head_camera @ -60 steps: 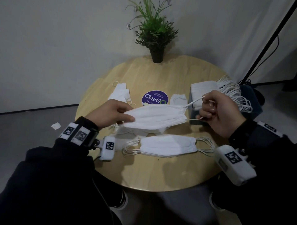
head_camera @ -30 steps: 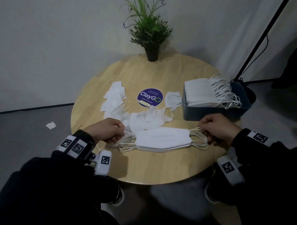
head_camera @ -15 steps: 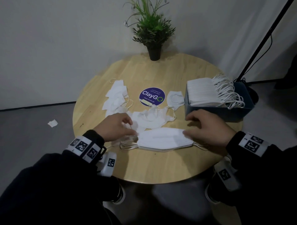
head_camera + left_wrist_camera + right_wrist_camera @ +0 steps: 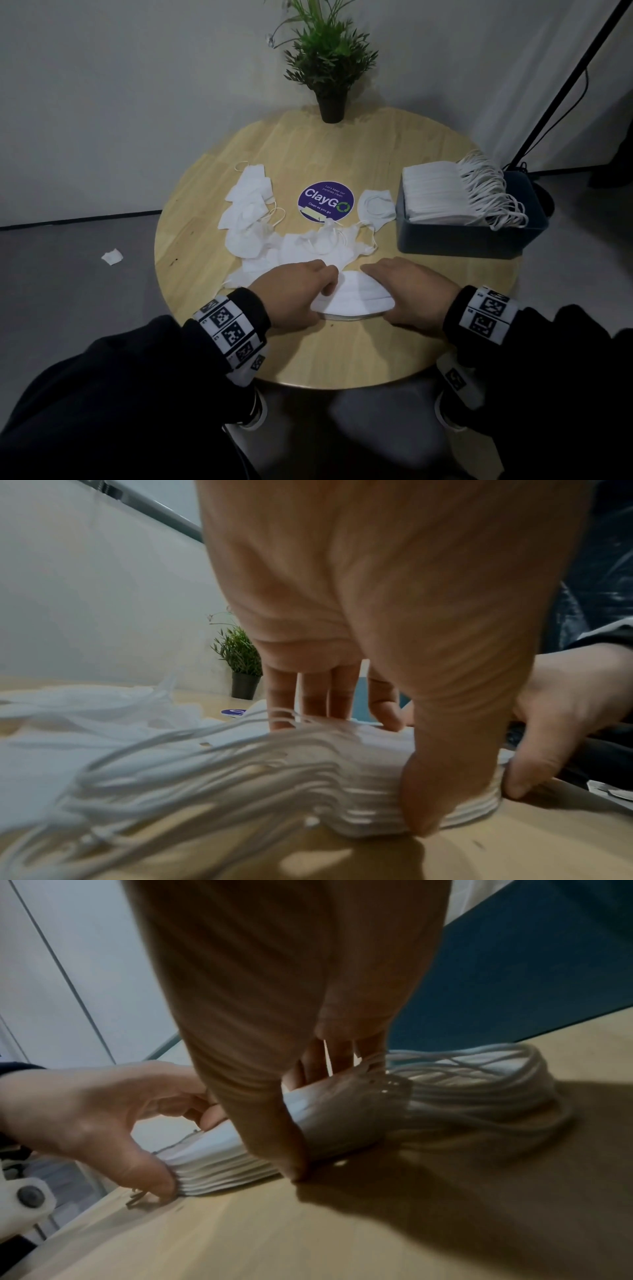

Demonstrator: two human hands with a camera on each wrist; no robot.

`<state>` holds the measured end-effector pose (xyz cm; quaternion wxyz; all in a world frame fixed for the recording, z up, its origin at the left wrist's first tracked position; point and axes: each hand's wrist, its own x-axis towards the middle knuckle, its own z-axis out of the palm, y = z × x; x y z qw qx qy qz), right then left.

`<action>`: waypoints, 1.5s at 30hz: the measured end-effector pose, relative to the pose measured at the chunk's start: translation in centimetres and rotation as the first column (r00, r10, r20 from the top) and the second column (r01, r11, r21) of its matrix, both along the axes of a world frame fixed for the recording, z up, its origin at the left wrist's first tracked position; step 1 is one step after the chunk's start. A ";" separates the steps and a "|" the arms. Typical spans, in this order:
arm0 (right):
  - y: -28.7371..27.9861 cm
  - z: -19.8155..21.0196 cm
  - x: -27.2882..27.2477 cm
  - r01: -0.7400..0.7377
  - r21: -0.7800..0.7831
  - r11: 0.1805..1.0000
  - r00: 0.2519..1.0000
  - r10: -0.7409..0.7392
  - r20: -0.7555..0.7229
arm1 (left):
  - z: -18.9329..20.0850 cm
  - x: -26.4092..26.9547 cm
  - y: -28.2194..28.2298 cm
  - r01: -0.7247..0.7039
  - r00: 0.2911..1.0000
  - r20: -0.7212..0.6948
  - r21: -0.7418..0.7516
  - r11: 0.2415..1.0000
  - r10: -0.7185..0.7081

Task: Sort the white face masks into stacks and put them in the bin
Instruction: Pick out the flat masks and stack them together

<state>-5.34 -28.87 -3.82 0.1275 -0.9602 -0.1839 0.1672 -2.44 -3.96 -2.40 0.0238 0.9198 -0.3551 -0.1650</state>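
Both arms in black long sleeves (image 4: 102,394), cuffs ending at the wrists, hands bare. Left wrist: white band (image 4: 229,330) wrapped round the cuff, printed with a row of square black-and-white fiducial markers; a further white tagged block hangs at its 5 o'clock, under the wrist. Right wrist: matching white marker band (image 4: 486,313), two large tags visible. White box-shaped camera housing (image 4: 459,380) at 7 o'clock of that band, below the forearm, one black tag on its face. Right wrist view: white plastic bracket (image 4: 24,1202) at frame's 8 o'clock with one round dark screw head.
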 end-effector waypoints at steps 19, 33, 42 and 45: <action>-0.7 -0.1 1.2 -0.007 0.060 0.998 1.000 0.008 -0.025 | -0.3 -0.3 0.0 -0.034 0.999 -0.008 -0.031 0.999 0.034; 1.1 1.6 0.9 0.040 0.274 0.961 0.998 -0.054 0.042 | 0.4 0.7 -0.1 -0.020 0.999 -0.042 -0.204 0.979 0.012; 1.2 1.6 1.2 0.048 0.227 0.973 0.999 -0.050 0.001 | 0.4 1.2 -0.2 -0.075 0.986 -0.159 -0.204 0.976 0.042; 1.1 1.9 1.4 0.182 0.388 0.903 0.981 -0.195 -0.007 | 1.9 3.2 0.7 -0.199 0.953 -0.282 -0.313 0.929 0.109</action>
